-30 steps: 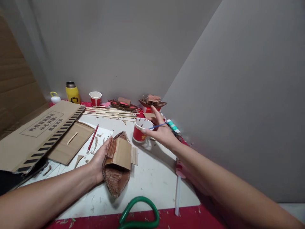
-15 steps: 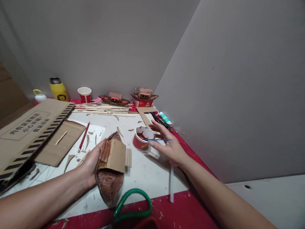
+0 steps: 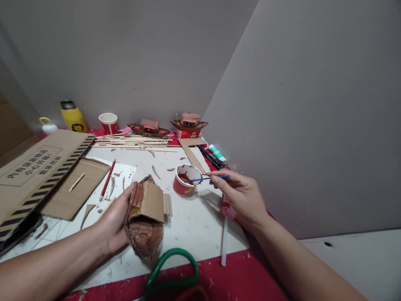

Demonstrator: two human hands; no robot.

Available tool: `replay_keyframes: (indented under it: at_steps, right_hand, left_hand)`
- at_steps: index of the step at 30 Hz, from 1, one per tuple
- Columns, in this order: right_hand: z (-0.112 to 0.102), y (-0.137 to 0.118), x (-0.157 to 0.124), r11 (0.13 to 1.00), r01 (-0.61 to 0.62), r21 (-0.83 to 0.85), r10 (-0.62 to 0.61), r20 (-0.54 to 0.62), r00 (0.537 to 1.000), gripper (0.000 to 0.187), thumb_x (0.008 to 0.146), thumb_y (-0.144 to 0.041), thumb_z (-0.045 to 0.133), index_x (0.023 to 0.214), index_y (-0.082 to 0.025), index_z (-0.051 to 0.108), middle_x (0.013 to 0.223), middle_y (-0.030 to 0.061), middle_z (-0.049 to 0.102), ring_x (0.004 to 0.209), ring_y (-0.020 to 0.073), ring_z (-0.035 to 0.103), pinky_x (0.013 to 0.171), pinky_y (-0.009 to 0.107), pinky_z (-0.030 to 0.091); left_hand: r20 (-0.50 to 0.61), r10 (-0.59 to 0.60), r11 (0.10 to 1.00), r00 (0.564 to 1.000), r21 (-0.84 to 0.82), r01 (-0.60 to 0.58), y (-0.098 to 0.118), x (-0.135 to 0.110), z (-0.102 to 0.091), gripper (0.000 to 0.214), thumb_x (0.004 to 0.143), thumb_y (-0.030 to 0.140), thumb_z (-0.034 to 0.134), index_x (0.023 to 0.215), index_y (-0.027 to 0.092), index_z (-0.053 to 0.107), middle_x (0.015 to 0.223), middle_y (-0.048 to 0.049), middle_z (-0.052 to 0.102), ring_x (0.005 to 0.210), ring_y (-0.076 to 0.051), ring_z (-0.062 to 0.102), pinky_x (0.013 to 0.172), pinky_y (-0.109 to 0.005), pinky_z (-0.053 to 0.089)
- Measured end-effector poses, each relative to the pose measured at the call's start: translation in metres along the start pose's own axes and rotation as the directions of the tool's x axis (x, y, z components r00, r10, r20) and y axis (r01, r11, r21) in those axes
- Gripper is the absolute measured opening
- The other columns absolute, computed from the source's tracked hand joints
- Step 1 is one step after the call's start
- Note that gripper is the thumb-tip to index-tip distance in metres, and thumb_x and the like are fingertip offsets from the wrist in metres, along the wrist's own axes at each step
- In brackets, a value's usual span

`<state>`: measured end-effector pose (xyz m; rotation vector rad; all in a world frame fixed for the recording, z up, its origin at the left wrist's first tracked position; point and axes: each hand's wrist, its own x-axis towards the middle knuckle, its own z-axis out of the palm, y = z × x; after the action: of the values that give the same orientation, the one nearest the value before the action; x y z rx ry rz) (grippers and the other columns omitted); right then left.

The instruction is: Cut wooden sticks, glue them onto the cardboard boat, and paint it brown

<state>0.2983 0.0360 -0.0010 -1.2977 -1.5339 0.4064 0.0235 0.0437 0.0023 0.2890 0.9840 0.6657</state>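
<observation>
A cardboard model boat [image 3: 145, 234], partly painted reddish brown, rests in my left hand [image 3: 118, 223], which grips it along its left side. Its cabin roof [image 3: 152, 202] is bare tan cardboard in the middle, with brown paint on the left strip. My right hand [image 3: 241, 194] pinches a thin blue paintbrush [image 3: 216, 177] between thumb and fingers. The brush slants into a red and white paper cup [image 3: 182, 186] holding brown paint. Its bristles are hard to make out inside the cup.
Green-handled scissors [image 3: 175, 253] lie at the near edge. A glue gun [image 3: 227, 209] sits partly under my right wrist. Cardboard sheets [image 3: 75, 188] and a red pencil [image 3: 107, 179] are at left. Behind are wooden sticks [image 3: 131, 141], two finished-looking boats [image 3: 189, 121], a yellow bottle [image 3: 73, 117] and another cup [image 3: 108, 124].
My right hand has gone from spread fingers beside the cup to a pinch on the blue paintbrush, further right. The left hand still holds the boat in nearly the same place.
</observation>
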Motion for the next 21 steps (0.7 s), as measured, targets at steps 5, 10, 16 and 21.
replay_keyframes:
  at_steps: [5,10,16,21]
  right_hand:
    - [-0.009,-0.013,-0.006,0.997,-0.072,0.029,0.075,-0.125,0.989,0.023,0.086,-0.046,0.071,0.083,-0.024,0.077,0.065,-0.0002,0.070,0.049,0.0115,0.058,0.041,0.021,0.045]
    - [-0.011,-0.022,-0.009,0.998,-0.032,0.055,0.041,-0.169,0.985,0.029,0.087,-0.052,0.070,0.083,-0.024,0.075,0.067,0.0005,0.071,0.057,0.0124,0.064,0.051,0.022,0.054]
    - [0.002,-0.023,-0.015,0.995,0.019,0.097,0.007,-0.260,0.966,0.027,0.093,-0.048,0.064,0.085,-0.022,0.070,0.070,-0.0001,0.072,0.060,0.0127,0.067,0.057,0.024,0.057]
    - [0.012,-0.015,-0.022,0.996,0.001,0.090,0.025,-0.279,0.960,0.025,0.092,-0.046,0.066,0.085,-0.022,0.069,0.070,0.0009,0.072,0.060,0.0143,0.069,0.058,0.026,0.058]
  left_hand:
    - [0.157,-0.171,0.985,0.973,-0.002,0.173,0.002,0.006,-0.004,0.055,0.099,0.054,0.035,0.113,0.013,0.067,0.079,-0.0157,0.078,0.059,-0.032,0.075,0.051,-0.036,0.055]
    - [0.118,-0.219,0.976,0.969,0.018,0.219,0.002,0.010,-0.007,0.055,0.099,0.052,0.035,0.098,0.009,0.069,0.067,-0.0143,0.075,0.054,-0.027,0.072,0.055,-0.035,0.057]
    - [0.117,-0.200,0.980,0.973,0.034,0.198,0.003,0.010,-0.005,0.059,0.100,0.053,0.032,0.086,0.010,0.070,0.056,-0.0109,0.072,0.047,-0.024,0.068,0.049,-0.033,0.055]
    - [0.097,-0.180,0.983,0.979,0.001,0.181,0.003,0.010,-0.004,0.058,0.100,0.051,0.031,0.084,0.011,0.069,0.060,-0.0124,0.073,0.050,-0.025,0.069,0.051,-0.034,0.056]
